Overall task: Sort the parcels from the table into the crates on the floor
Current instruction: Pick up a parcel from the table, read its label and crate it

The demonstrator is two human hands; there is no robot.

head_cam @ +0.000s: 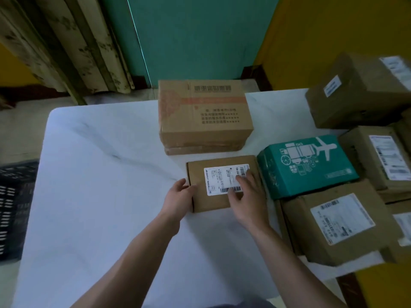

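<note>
While parcel [199, 202] lies flat, right fingers [241, 180] rest atop.

The white shipping label [225, 178] on the small brown box [213, 203] carries barcodes and a number that seems to start 738; the rest is too blurred to read. The large carton [204, 116] bears printed Chinese characters, also unreadable. The teal box [307, 165] shows white airplane and clock pictograms.

Small brown parcel [219, 181] — flat on table [100, 174], white label up, nr teal parcel [307, 165].
</note>
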